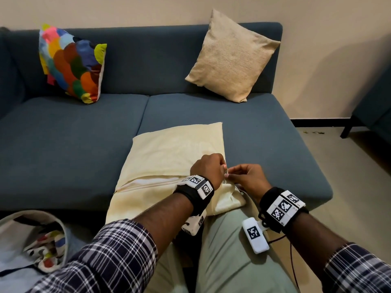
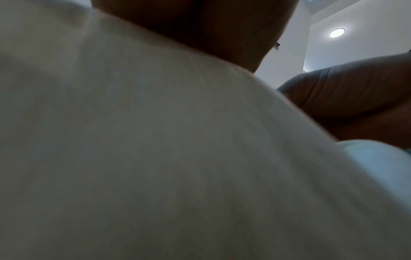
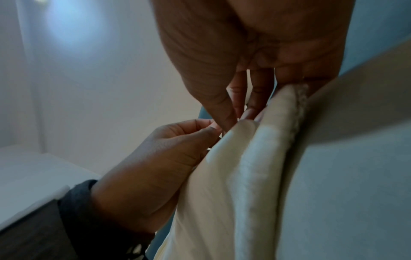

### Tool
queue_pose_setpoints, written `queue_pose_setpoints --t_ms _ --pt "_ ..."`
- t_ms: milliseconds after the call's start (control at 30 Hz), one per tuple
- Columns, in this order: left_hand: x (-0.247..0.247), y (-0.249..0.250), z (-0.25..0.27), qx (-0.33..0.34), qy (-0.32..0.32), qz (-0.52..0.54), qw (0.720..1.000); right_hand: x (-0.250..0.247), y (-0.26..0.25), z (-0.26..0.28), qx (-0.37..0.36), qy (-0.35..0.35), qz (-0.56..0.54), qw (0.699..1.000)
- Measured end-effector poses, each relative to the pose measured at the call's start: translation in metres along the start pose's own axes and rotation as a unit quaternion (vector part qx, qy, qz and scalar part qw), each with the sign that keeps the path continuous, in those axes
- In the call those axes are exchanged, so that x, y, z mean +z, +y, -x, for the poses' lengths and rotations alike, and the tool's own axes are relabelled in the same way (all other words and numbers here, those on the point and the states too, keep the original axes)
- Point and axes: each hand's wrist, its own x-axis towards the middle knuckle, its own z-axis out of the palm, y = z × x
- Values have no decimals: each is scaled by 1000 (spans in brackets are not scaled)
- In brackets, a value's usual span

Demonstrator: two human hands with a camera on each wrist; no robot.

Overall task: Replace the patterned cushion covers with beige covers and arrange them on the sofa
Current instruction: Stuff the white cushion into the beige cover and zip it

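Head view. The left hand and right hand meet fingertip to fingertip at the right end of the open edge of the cream cushion cover; both sets of fingers are curled into a fine pinch there, apparently on a zip pull or the cover's corner, though the pinched item is too small to identify. The cover, with its cushion inside, lies flat on the sofa seat, its near end draped over the person's knee. The opening runs crosswise as a seam from the pinch leftward, so the unclosed length lies to the left of the grip, on the left hand's side. A finished beige cushion and a patterned cushion lean on the sofa back, well apart.

Left wrist view. Pale fabric fills the frame, out of focus; the fingers are not shown.

Right wrist view. The right hand's fingertips press together on the rolled fabric edge, touching the left hand's pinched thumb and forefinger. The edge extends away from the grip towards the camera.
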Motion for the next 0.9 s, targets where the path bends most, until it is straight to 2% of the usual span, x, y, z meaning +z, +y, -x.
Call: queue_pose_setpoints --t_ms 167,300,500,633,767,900 --pt "3 0 3 2 2 -5 1000 -3 0 -5 -73 69 92 991" --pt "2 2 5 36 16 -35 999 -4 -1 -6 -120 38 140 982" --pt "2 2 2 67 -14 -81 994 -7 -2 -5 -111 6 144 983" --pt "1 -1 -7 40 -58 -87 994 -9 1 -7 -109 -12 160 981" --pt "1 -5 -14 11 -90 -51 995 -9 1 -8 -103 -14 154 983" --pt "0 -10 -17 -1 -74 5 997 -10 2 -5 -79 -22 87 993"
